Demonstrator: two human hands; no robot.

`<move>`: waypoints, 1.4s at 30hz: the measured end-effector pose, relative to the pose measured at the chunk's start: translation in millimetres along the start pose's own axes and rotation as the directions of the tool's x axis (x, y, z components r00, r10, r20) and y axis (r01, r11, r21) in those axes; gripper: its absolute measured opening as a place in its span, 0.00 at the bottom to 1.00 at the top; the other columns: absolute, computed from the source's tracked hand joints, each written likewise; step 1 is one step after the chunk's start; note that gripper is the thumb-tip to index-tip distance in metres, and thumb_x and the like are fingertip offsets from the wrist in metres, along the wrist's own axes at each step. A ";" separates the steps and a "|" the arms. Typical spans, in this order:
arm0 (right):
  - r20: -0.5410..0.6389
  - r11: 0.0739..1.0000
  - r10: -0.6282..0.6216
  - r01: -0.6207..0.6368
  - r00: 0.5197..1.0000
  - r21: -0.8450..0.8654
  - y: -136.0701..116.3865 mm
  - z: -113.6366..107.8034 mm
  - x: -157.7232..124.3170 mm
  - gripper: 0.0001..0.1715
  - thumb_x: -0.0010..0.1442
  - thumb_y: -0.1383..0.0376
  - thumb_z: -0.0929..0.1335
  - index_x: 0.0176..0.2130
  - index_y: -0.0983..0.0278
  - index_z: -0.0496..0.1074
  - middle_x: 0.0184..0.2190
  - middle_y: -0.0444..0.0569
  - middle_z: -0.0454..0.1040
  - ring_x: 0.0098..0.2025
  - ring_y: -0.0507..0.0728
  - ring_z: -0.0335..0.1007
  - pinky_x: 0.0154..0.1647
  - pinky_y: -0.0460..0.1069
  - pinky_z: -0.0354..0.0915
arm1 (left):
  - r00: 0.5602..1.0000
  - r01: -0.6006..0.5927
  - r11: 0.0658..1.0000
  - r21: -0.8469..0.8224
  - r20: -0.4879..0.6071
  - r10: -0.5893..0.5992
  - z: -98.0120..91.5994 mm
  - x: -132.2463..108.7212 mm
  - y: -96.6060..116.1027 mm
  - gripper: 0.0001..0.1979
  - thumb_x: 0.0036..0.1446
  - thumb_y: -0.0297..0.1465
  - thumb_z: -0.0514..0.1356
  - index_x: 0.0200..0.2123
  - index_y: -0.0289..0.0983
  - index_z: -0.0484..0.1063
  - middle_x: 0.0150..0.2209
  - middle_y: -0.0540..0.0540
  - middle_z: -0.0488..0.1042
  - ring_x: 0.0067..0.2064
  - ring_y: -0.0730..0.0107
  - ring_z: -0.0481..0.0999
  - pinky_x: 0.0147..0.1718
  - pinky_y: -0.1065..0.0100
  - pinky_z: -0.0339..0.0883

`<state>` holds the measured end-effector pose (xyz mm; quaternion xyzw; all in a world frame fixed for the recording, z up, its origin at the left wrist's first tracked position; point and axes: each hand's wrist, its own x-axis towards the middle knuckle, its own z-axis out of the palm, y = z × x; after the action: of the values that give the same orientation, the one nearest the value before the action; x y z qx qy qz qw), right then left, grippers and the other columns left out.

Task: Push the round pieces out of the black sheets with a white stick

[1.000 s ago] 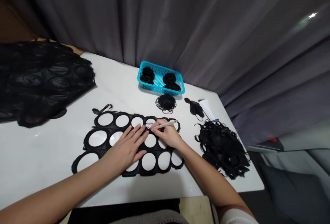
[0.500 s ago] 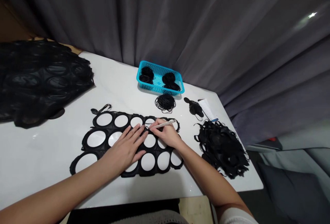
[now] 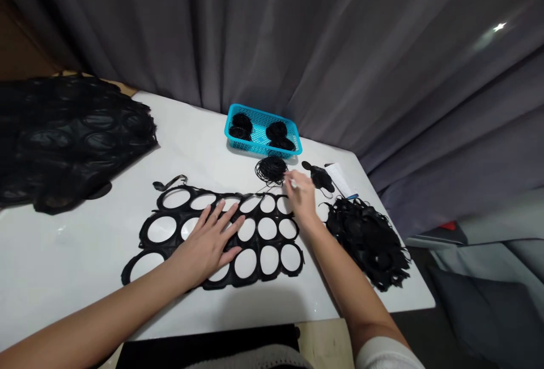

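Note:
My left hand (image 3: pixel 210 241) lies flat with fingers spread on a black sheet (image 3: pixel 257 244) full of round cut-outs. The white table shows through its holes. My right hand (image 3: pixel 301 196) is raised past the sheet's far right edge, closed around a white pen-shaped tool (image 3: pixel 294 184), mostly hidden by the fingers. Its fingertips are beside a loose bundle of thin black rings (image 3: pixel 272 170); whether they touch it I cannot tell. A thin dark strand runs between the sheet's far edge and the right hand.
Behind the rings stands a blue basket (image 3: pixel 263 148) holding black bundles. A large stack of black sheets (image 3: pixel 80 136) fills the left. At right lie black scraps (image 3: pixel 369 241), small black pieces (image 3: pixel 321 178) and a white paper (image 3: pixel 341 181). A grey curtain (image 3: pixel 255 29) hangs behind.
My right hand has lifted off the sheet with the white tool and moved right and away from me, to the ring bundle. My left hand stays on the sheet.

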<state>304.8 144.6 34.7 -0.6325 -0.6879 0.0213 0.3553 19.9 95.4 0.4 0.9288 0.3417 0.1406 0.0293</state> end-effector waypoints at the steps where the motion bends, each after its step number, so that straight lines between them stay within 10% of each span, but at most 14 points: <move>1: -0.059 0.998 0.065 -0.065 0.996 0.001 8.1 -7.6 5.4 0.10 0.66 0.65 0.61 0.35 0.62 0.71 0.36 0.54 0.79 0.39 0.61 0.72 0.44 0.55 0.64 | 1.000 0.004 1.000 -0.002 -0.004 -0.004 -0.2 0.0 -0.3 0.29 0.67 0.44 0.58 0.67 0.40 0.63 0.71 0.38 0.57 0.72 0.36 0.51 0.65 0.39 0.53; 4: -0.094 0.969 0.233 -0.222 0.968 0.108 16.1 -25.1 8.0 0.09 0.63 0.62 0.63 0.32 0.62 0.70 0.34 0.52 0.78 0.35 0.59 0.71 0.40 0.53 0.65 | 1.000 0.014 1.000 -0.028 -0.028 -0.014 -1.2 1.4 -3.2 0.29 0.66 0.44 0.59 0.66 0.42 0.64 0.70 0.40 0.59 0.72 0.34 0.50 0.64 0.38 0.54; 7: 0.108 0.859 0.344 -0.359 0.933 0.364 -0.6 -24.8 -6.1 0.09 0.59 0.59 0.68 0.30 0.62 0.70 0.35 0.50 0.79 0.33 0.56 0.71 0.37 0.50 0.66 | 0.998 0.009 0.998 -0.064 -0.063 -0.013 -5.7 3.0 -5.8 0.28 0.66 0.44 0.59 0.65 0.40 0.66 0.69 0.38 0.61 0.72 0.35 0.51 0.64 0.37 0.55; 15: 0.654 0.508 0.133 -0.617 0.745 0.601 -63.7 -1.2 -53.6 0.14 0.61 0.55 0.71 0.36 0.61 0.67 0.38 0.47 0.77 0.31 0.52 0.76 0.34 0.48 0.70 | 0.992 -0.121 0.988 -0.094 -0.048 0.117 -14.2 -26.5 12.7 0.23 0.68 0.38 0.58 0.63 0.39 0.67 0.67 0.36 0.64 0.68 0.47 0.62 0.64 0.48 0.60; 23: 0.628 0.765 -0.024 -0.390 0.778 0.513 -71.6 -8.7 -68.7 0.09 0.63 0.61 0.68 0.32 0.61 0.67 0.39 0.46 0.74 0.42 0.56 0.71 0.47 0.52 0.65 | 0.992 -0.122 0.988 -0.092 -0.033 0.119 -10.2 -40.3 16.8 0.26 0.67 0.37 0.59 0.67 0.42 0.63 0.72 0.39 0.56 0.73 0.44 0.51 0.66 0.45 0.56; 42: 0.493 0.885 -0.146 -0.110 0.858 0.453 -81.5 -5.5 -83.2 0.10 0.65 0.68 0.66 0.31 0.60 0.64 0.38 0.48 0.72 0.42 0.57 0.70 0.46 0.51 0.65 | 0.995 -0.100 0.985 -0.142 -0.045 0.094 -9.2 -41.3 17.4 0.29 0.67 0.36 0.59 0.69 0.44 0.60 0.72 0.42 0.55 0.73 0.46 0.50 0.68 0.45 0.53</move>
<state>233.6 52.4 39.4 -0.4929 -0.7378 0.3502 0.3002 -1.8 55.2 1.9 0.9369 0.2856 0.1837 0.0830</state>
